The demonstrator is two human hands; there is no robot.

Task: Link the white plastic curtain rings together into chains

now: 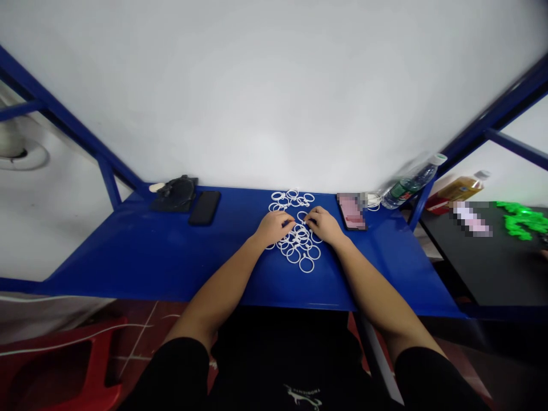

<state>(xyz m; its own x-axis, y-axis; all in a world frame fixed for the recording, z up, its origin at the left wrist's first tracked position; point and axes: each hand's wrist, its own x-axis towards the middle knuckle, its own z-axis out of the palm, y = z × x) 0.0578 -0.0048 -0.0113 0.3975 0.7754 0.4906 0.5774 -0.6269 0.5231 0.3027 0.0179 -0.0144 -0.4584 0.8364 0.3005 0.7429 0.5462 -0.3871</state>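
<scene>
White plastic curtain rings, several of them with small eyelets, lie in a loose pile in front of me. A second cluster of the same rings is by the wall, beyond my hands. My left hand is over the pile's left side with its fingers curled in and pressed together; whatever they hold is hidden. On the right side, my right hand pinches a single curtain ring at its edge, between thumb and fingers. The two hands are apart by about one ring's width.
The blue table meets a white wall. A black phone and a dark crumpled pouch lie left. Right are a lit phone, a white cable and a bottle. Green pieces lie on a neighbouring black table.
</scene>
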